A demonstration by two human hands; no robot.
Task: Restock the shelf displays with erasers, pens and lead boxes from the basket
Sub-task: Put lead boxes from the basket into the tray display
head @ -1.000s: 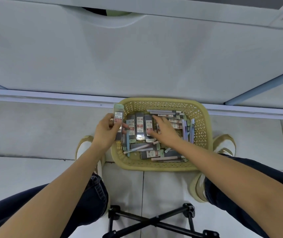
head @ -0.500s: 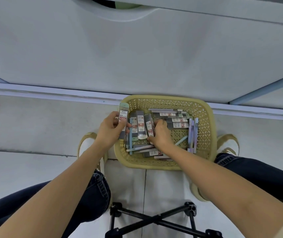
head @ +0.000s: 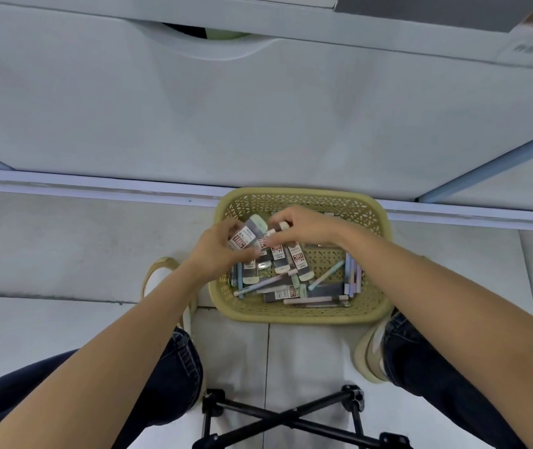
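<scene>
A rectangular basket (head: 304, 317) of olive-yellow plastic, round-cornered and with walls pierced in a lace-like pattern, was set on pale floor tiles (head: 64, 247) against the smooth white base of the shelf unit (head: 258, 118).

A lead box (head: 246, 234) was gripped by the left hand (head: 216, 254) above the basket's far left corner, with the thumb and fingers curled round its lower half. The box was a slim, flat, smoky-grey plastic case with a red and white label and a rounded pale green cap. Its long axis was tilted from lower left to upper right, and the cap was pointed away from the person, toward the shelf.

A second lead box (head: 282, 226), pale-capped, was pinched in the curled fingers of the right hand (head: 307, 226) and held just beside the first; whether the two were touching could not be told.

More lead boxes (head: 298, 259) were laid side by side on the basket floor, their long axes run near to far and their pale caps turned toward the person. A pale blue pen (head: 325, 276) was laid diagonally, lilac pens (head: 354, 280) were lined along the right wall, and a pink pen (head: 315, 299) was laid crosswise by the near wall.

Dark denim trouser legs (head: 174, 377) and black crossed metal stool legs (head: 291, 419) were seen nearer the person.
</scene>
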